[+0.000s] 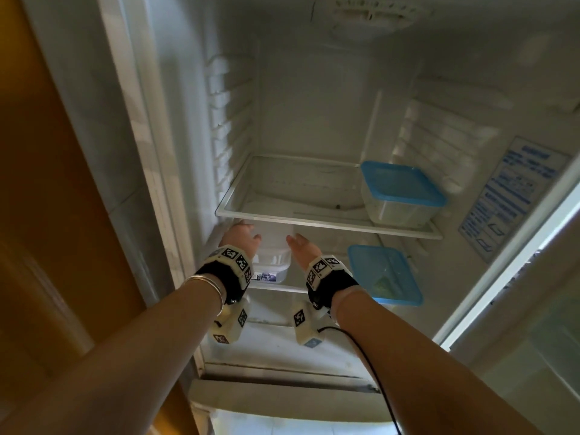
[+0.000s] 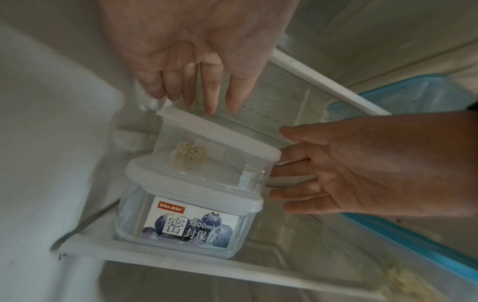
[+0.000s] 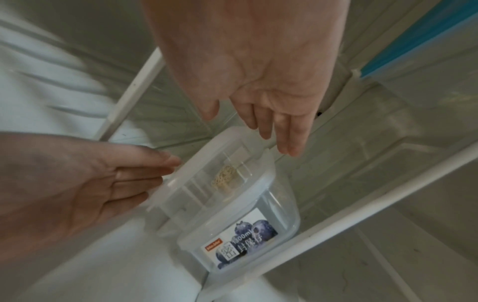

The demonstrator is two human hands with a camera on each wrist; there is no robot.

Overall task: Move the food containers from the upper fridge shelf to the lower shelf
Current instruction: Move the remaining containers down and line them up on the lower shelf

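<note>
Both hands are open, with straight fingers, and neither one grips anything. From the head view, my left hand (image 1: 240, 235) and right hand (image 1: 299, 246) reach under the upper shelf (image 1: 329, 222), one on each side of the white-lid stack on the lower shelf (image 1: 276, 288); one blue-lid container (image 1: 400, 193) waits on the upper shelf, to the right of the stack, and another blue-lid box (image 1: 384, 273) sits on the lower shelf, also right of the stack. From the left wrist view, the small container (image 2: 214, 151) stands on the labelled container (image 2: 189, 222), and it looks a little tilted; the right hand's fingers (image 2: 289, 173) are beside its wall, touching or almost. From the right wrist view, the left hand's fingers (image 3: 145, 173) lie just beside the small container's lid (image 3: 207, 161). I judge the risk is this: if one hand brushes the lid while pulling back, the small container can slide off the labelled one and fall from the shelf.
</note>
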